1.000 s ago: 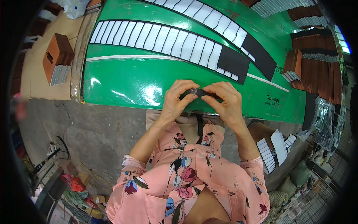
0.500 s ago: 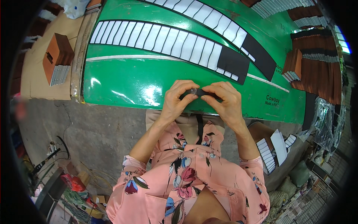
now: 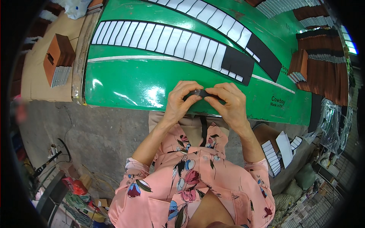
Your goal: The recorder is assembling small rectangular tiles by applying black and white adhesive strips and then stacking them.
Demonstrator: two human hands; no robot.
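My left hand [image 3: 182, 99] and my right hand [image 3: 229, 102] meet above the near edge of the green table [image 3: 125, 81]. Both pinch a narrow dark strip [image 3: 199, 92], thumbs and fingertips close together on it. Near the left fingertips the strip has a shiny, see-through patch. Most of it is hidden by my fingers, so its exact kind cannot be made out. Beyond my hands lies a long curved black sheet [image 3: 238, 62] with rows of white pieces on it. A second black sheet [image 3: 268, 65] of the same sort lies farther back and slightly overlaps it.
Brown pieces [image 3: 323, 72] are stacked at the table's right end. At left, a small brown stack [image 3: 61, 57] stands on cardboard [image 3: 34, 76]. Clear plastic wrap [image 3: 330, 121] hangs at the right corner. Beside my right forearm, below table height, are more white-and-black pieces [image 3: 272, 157].
Almost nothing differs. My fingers have shifted very slightly on the dark strip, and both hands stay in the same place.
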